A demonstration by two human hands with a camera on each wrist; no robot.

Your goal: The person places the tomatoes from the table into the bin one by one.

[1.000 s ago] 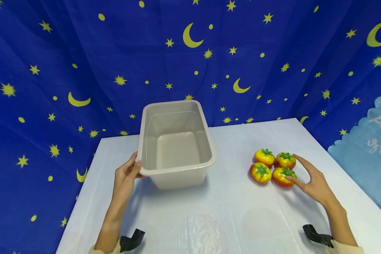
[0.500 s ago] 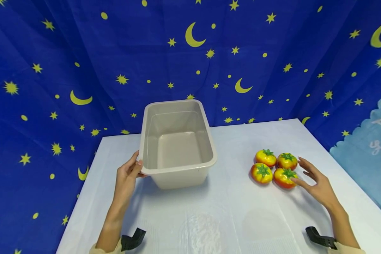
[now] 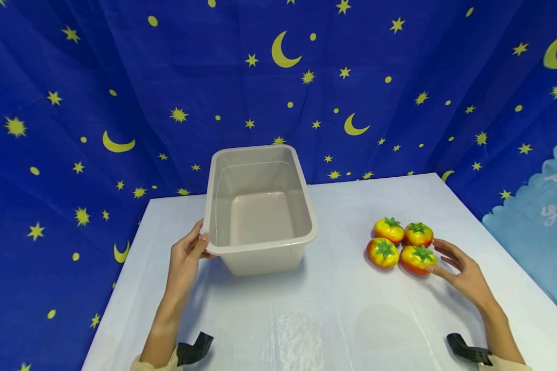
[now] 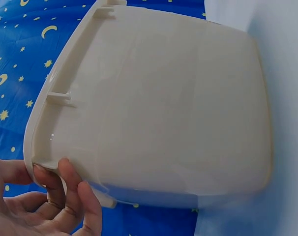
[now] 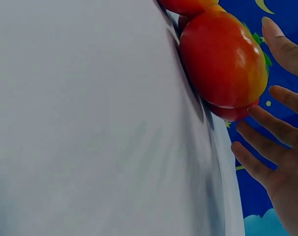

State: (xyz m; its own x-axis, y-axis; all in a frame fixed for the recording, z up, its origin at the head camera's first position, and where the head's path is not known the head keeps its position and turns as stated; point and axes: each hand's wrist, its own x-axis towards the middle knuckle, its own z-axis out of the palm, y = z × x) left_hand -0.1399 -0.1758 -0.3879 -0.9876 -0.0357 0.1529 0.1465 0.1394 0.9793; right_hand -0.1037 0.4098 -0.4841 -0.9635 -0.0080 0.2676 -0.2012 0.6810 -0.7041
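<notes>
Glossy red-and-yellow round tomato [image 3: 415,260], beside spread right hand [image 3: 466,278], is best cupped evenly while left hand [image 3: 184,253] grips beige rectangular plastic tub [image 3: 262,260].

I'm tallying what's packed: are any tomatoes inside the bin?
No, all four tomatoes sit on the table, outside the bin.

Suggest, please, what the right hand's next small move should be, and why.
Probably curl the right hand gently around the tomato nearest its thumb: the hand is already beside that tomato but open, not wrapped around it, while the left hand holds the bin by its rim.
</notes>
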